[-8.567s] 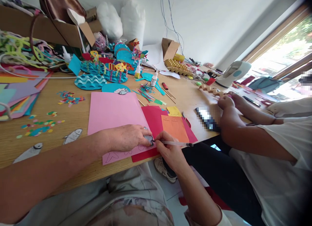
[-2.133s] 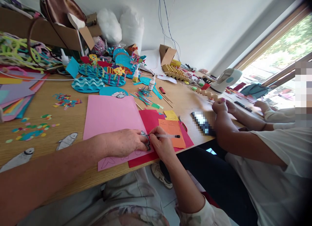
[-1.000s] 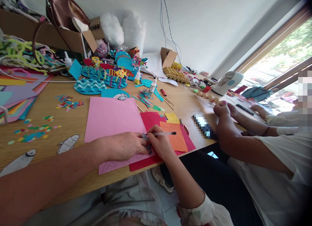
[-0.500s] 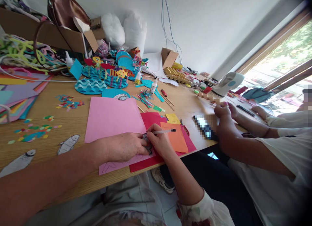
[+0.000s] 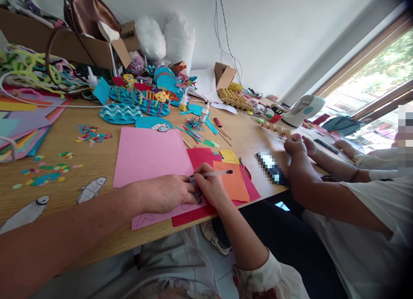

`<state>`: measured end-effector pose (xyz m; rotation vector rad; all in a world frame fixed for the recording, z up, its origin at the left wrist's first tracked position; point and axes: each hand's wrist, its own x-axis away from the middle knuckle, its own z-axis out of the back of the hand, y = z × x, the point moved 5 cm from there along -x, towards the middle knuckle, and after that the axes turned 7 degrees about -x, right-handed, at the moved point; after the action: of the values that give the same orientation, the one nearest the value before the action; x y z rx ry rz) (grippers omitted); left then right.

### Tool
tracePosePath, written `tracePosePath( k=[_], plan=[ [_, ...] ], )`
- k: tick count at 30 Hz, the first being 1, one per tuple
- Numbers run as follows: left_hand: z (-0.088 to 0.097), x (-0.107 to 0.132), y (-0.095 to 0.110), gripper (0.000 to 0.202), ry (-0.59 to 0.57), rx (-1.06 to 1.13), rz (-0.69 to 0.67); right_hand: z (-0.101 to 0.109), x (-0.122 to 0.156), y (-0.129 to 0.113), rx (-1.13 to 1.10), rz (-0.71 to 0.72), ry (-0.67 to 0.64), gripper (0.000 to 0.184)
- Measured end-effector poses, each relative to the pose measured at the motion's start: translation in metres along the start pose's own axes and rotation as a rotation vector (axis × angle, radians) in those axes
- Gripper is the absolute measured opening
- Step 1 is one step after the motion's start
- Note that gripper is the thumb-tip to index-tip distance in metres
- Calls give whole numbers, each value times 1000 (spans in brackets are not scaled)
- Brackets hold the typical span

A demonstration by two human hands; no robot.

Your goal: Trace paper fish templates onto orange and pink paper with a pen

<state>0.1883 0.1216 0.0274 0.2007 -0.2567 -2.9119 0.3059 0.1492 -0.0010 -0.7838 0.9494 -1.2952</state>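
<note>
My left hand lies on a pink sheet of paper, its fingers pressing down a small grey paper fish near the sheet's right edge. My right hand is closed round a clear pen, whose tip meets the fish's outline. Pencil outlines of fish show on the pink sheet below my left hand. Red, orange and yellow sheets lie just right of it on the wooden table.
Two grey paper fish and coloured confetti lie at left. Blue wave crafts, glue bottles, cardboard boxes and paper stacks crowd the back. A person in white sits at right, hands on the table by a phone.
My right hand has worked the pen round the fish, from its lower right edge up to its top. My left hand has stayed pressed on it. The view shifted slightly.
</note>
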Motion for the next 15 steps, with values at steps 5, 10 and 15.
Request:
tracePosePath(
  k=[5,10,15],
  plan=[
    [-1,0,0,33,-18,-13,3,0,0,-1,-4,-15,2,5],
    [0,0,2,34,-47,-26,6,1,0,-3,-1,-11,-8,5],
    [1,0,2,33,-18,-24,-2,1,1,-2,-29,-15,-19,4]
  ],
)
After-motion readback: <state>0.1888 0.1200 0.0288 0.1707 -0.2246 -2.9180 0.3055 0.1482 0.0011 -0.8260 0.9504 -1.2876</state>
